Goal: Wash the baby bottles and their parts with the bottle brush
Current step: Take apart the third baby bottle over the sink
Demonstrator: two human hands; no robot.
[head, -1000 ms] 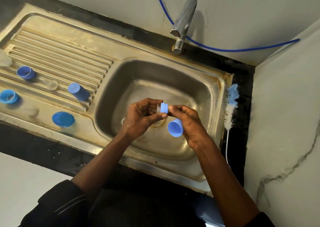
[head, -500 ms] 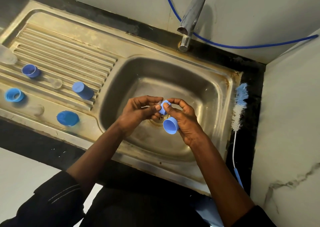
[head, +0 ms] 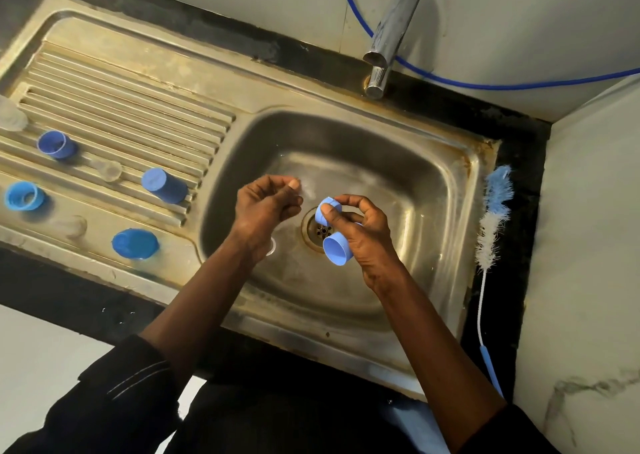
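Observation:
Over the sink basin (head: 433, 190), my right hand (head: 367, 242) pinches a blue screw ring (head: 327, 210) between thumb and fingers and holds a blue cap (head: 336, 252) against its palm, opening toward me. My left hand (head: 265, 211) is a little to the left, fingers curled, and seems to pinch a faint clear teat (head: 305, 192). The blue-and-white bottle brush (head: 496, 211) lies untouched on the sink's right rim, handle toward me. On the drainboard lie two blue caps (head: 57, 144) (head: 163, 186), a blue ring (head: 24, 195), a blue lid (head: 135, 244) and clear teats (head: 108, 171).
The tap (head: 391, 34) stands behind the basin with no water running, and a blue hose (head: 485, 84) runs along the wall. A clear bottle (head: 10, 117) sits at the drainboard's left edge. A clear part (head: 272, 247) lies in the basin under my left wrist. A marble wall closes the right side.
My hands were joined on the ring and teat; now they are apart, the ring staying in my right hand and my left hand drawn back to the left.

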